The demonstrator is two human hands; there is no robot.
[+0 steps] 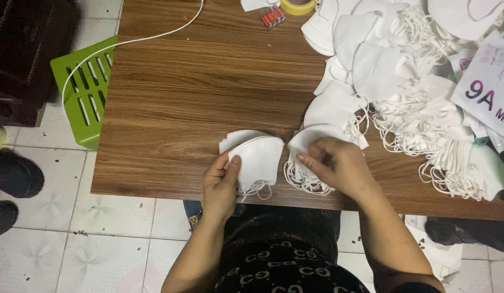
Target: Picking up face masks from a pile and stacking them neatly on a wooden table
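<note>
- Folded white face mask (260, 160): flat, curved edge up, ear loops trailing below, lying on another mask at the desk's (170, 108) near edge.
- Small stack of white masks (306, 163): just right of it, loops spilling toward that edge.

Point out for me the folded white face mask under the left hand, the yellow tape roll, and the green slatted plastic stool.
Folded white face mask (261, 157), head view: its flat upper panel.
Yellow tape roll (297, 7), head view: its outer band, at the table's far edge.
Green slatted plastic stool (84, 92), head view: its slatted top.
</note>
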